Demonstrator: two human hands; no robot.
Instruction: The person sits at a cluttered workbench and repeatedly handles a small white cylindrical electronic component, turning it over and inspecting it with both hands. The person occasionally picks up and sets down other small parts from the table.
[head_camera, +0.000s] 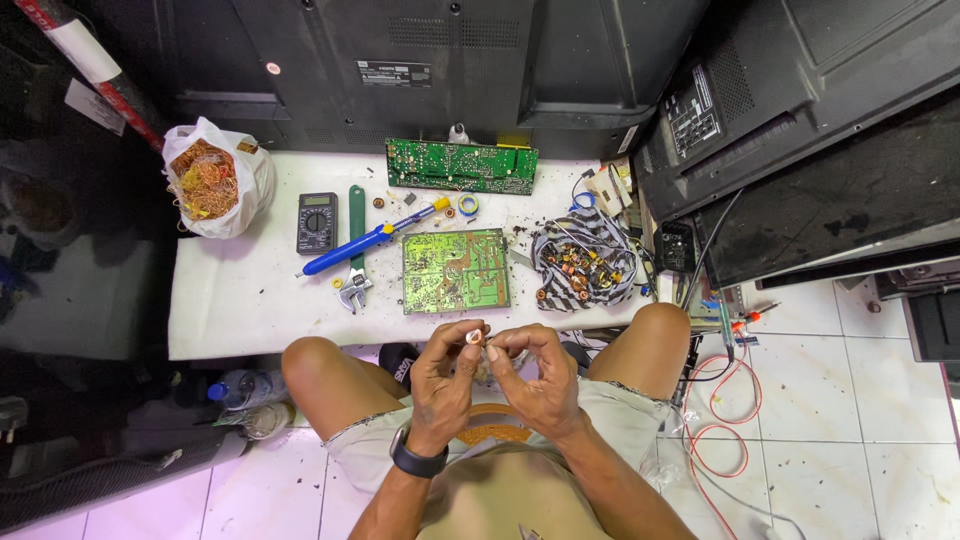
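- Copper coil (475, 337), small and round, sits between the fingertips of both hands, held above the lap just at the near edge of the white table (250, 300).
- Left hand (443, 375) pinches the coil from its 9 o'clock side, thumb and forefinger closed on it; a dark watch (417, 462) is on that wrist.
- Right hand (535, 375) grips the coil from its 3 o'clock side, fingers curled in and touching those of the other hand.
- At 12 o'clock from the hands a green circuit board (456, 271) lies flat on the table, and a second green board (462, 165) stands further back.
- At 11 o'clock lie a blue soldering iron (365, 241), a wrench (355, 280) and a dark meter (316, 222).
- At 1 o'clock a striped cloth (585, 262) holds a pile of small copper parts.
- Far at 10 o'clock a white plastic bag (215, 178) is full of tangled copper wire.
- Red cable (725, 415) loops on the tiled floor at 3 o'clock.
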